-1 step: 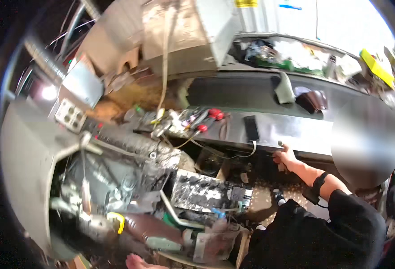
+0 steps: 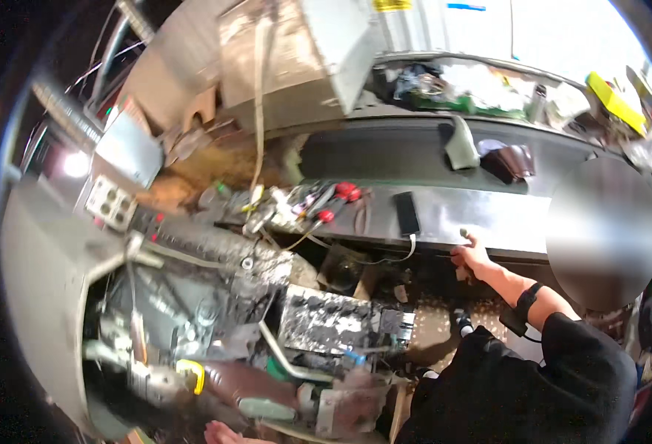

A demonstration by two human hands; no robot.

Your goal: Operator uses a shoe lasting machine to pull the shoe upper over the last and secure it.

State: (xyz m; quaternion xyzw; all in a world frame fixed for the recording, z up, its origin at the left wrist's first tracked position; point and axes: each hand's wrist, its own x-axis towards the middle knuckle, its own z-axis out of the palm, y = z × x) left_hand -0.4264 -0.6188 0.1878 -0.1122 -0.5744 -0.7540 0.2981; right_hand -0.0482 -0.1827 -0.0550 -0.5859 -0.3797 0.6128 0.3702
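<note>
My right hand (image 2: 474,257) is at the front edge of the metal counter (image 2: 481,214), with its fingers curled. A small greyish rounded tip (image 2: 464,233) shows at the top of that hand; I cannot make out what it belongs to. To the left of it lies a dark phone (image 2: 408,214) with a white cable (image 2: 412,244) plugged into its lower end. Only part of my left hand (image 2: 223,434) shows at the lower edge, blurred, below a brown and grey machine housing (image 2: 244,385). Whether it holds anything is hidden.
Red-handled tools (image 2: 347,192) lie heaped on the counter's left part. Behind are a brown pouch (image 2: 509,163) and a pale-green item (image 2: 461,144). A dirty machine block (image 2: 326,322) stands in the middle, a socket box (image 2: 111,201) at left. A blurred round patch covers the right.
The whole view has shifted slightly, so the counter and machine sit a little farther left. My hands look nearly the same in pose.
</note>
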